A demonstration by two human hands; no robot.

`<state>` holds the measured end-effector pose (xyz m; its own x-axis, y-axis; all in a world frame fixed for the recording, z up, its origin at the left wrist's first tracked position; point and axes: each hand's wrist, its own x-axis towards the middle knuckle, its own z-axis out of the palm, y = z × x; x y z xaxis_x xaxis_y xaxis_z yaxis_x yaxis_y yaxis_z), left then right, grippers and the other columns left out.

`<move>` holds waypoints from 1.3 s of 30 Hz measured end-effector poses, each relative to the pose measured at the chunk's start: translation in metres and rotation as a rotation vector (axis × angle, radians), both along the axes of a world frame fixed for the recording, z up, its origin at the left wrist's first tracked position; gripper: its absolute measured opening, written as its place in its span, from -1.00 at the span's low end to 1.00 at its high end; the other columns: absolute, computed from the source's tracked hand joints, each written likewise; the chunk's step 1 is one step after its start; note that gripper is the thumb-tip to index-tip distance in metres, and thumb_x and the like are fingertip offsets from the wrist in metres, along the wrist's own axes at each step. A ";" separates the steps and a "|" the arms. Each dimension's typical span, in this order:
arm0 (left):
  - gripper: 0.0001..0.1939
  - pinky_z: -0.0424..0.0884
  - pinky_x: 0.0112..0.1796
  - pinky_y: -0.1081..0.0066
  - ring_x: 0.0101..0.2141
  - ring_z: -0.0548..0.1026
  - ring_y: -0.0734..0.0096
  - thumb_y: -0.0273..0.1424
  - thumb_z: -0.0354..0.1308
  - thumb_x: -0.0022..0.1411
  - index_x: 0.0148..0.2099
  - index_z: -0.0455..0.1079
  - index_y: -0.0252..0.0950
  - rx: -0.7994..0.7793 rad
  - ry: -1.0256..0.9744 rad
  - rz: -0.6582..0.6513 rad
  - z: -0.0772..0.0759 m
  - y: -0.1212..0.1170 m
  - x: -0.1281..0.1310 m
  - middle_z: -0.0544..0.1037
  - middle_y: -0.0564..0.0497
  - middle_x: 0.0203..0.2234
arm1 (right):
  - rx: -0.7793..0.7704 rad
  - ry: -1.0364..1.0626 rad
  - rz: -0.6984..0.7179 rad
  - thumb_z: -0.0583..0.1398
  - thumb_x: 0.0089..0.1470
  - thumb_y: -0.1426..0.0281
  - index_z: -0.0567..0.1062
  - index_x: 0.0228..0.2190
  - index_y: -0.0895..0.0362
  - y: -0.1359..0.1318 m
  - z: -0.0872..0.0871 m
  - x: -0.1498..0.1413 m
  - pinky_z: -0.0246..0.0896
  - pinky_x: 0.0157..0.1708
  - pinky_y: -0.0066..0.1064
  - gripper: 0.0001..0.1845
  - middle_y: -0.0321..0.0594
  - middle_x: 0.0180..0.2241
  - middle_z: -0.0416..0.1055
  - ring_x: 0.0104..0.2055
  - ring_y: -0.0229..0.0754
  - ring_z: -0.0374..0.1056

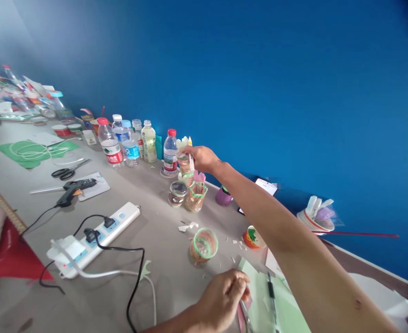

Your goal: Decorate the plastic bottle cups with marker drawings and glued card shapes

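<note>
My right hand reaches across the table, its fingers closed at the rim of a small clear cup with brownish sides. Just in front stand a cup with a green scalloped rim and a dark-lidded jar. My left hand is low in the view with its fingers curled together; whatever they hold, if anything, is hidden. Under its fingertips a thin silver tool lies by pink paper. Past that hand sits another green-rimmed cup.
Several plastic bottles stand along the blue wall. To the left lie a power strip with cables, a glue gun and black-handled scissors. Green paper, a pen, a phone and an orange cup are rightward.
</note>
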<state>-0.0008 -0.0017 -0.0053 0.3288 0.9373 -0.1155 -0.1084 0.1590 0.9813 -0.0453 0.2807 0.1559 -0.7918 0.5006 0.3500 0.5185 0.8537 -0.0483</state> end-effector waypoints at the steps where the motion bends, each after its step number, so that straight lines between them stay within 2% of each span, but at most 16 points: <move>1: -0.19 0.37 -0.22 0.30 -0.33 0.47 0.26 0.23 -0.16 0.22 -0.05 0.43 -0.45 -0.003 -0.004 0.000 0.000 0.000 0.000 0.50 -0.11 -0.41 | -0.007 0.006 0.013 0.23 0.09 0.40 0.53 -0.05 0.08 -0.001 0.001 0.000 0.23 -0.30 -0.42 -0.65 -0.15 -0.11 0.59 -0.15 -0.07 0.48; 7: -0.21 0.37 -0.22 0.31 -0.33 0.47 0.28 0.21 -0.14 0.23 -0.05 0.43 -0.46 -0.014 -0.013 -0.003 -0.003 -0.001 0.001 0.50 -0.10 -0.41 | 0.008 0.186 0.031 0.18 0.13 0.41 0.45 -0.01 0.16 -0.008 0.002 0.009 0.25 -0.24 -0.39 -0.64 -0.10 -0.15 0.56 -0.18 -0.09 0.47; 10: -0.24 0.37 -0.21 0.32 -0.32 0.47 0.29 0.19 -0.14 0.25 -0.05 0.43 -0.44 -0.004 -0.006 -0.007 -0.005 -0.002 0.001 0.51 -0.09 -0.40 | -0.008 0.446 0.112 0.10 0.20 0.40 0.45 -0.07 0.15 -0.021 -0.011 0.033 0.28 -0.25 -0.39 -0.72 -0.13 -0.23 0.56 -0.25 -0.13 0.47; 12: -0.24 0.36 -0.21 0.31 -0.33 0.47 0.30 0.19 -0.15 0.26 -0.06 0.44 -0.43 0.005 0.006 -0.008 -0.006 -0.002 0.001 0.50 -0.08 -0.40 | -0.048 0.519 0.161 0.09 0.22 0.40 0.45 -0.07 0.12 -0.032 -0.025 0.056 0.30 -0.25 -0.39 -0.74 -0.18 -0.30 0.55 -0.28 -0.16 0.48; 16: -0.19 0.36 -0.21 0.31 -0.32 0.46 0.29 0.23 -0.14 0.21 -0.04 0.43 -0.46 -0.008 0.005 -0.013 -0.002 0.000 0.000 0.48 -0.07 -0.41 | -0.080 0.458 0.143 0.09 0.22 0.41 0.46 -0.10 0.09 -0.056 -0.052 0.097 0.33 -0.29 -0.41 -0.76 -0.20 -0.34 0.55 -0.34 -0.19 0.50; 19: -0.16 0.35 -0.20 0.31 -0.32 0.45 0.29 0.25 -0.12 0.19 -0.04 0.42 -0.48 -0.021 -0.006 -0.018 0.002 0.000 0.000 0.46 -0.07 -0.41 | -0.079 0.376 0.125 0.10 0.18 0.47 0.48 -0.12 0.09 -0.067 -0.068 0.110 0.33 -0.30 -0.41 -0.74 -0.17 -0.30 0.57 -0.32 -0.16 0.51; 27: -0.17 0.35 -0.21 0.31 -0.32 0.45 0.30 0.25 -0.10 0.18 -0.05 0.39 -0.48 -0.037 -0.041 -0.028 0.005 0.000 0.000 0.46 -0.09 -0.40 | -0.055 0.161 0.113 0.15 0.05 0.54 0.43 0.03 0.05 -0.068 -0.097 0.095 0.27 -0.27 -0.39 -0.51 -0.12 -0.17 0.55 -0.22 -0.10 0.47; 33: -0.19 0.35 -0.22 0.32 -0.34 0.45 0.31 0.24 -0.11 0.20 -0.05 0.40 -0.47 -0.014 -0.042 -0.030 0.003 0.000 0.000 0.46 -0.08 -0.41 | -0.016 0.070 0.118 0.11 0.07 0.51 0.39 0.06 0.11 -0.065 -0.109 0.094 0.18 -0.38 -0.41 -0.51 -0.10 -0.20 0.54 -0.33 -0.13 0.43; 39: -0.24 0.35 -0.22 0.34 -0.35 0.44 0.33 0.21 -0.10 0.21 -0.06 0.40 -0.44 -0.011 -0.043 -0.021 0.004 0.000 0.000 0.46 -0.06 -0.42 | 0.033 0.051 0.117 0.09 0.09 0.51 0.38 0.06 0.09 -0.063 -0.112 0.094 0.16 -0.38 -0.43 -0.53 -0.12 -0.23 0.54 -0.32 -0.14 0.42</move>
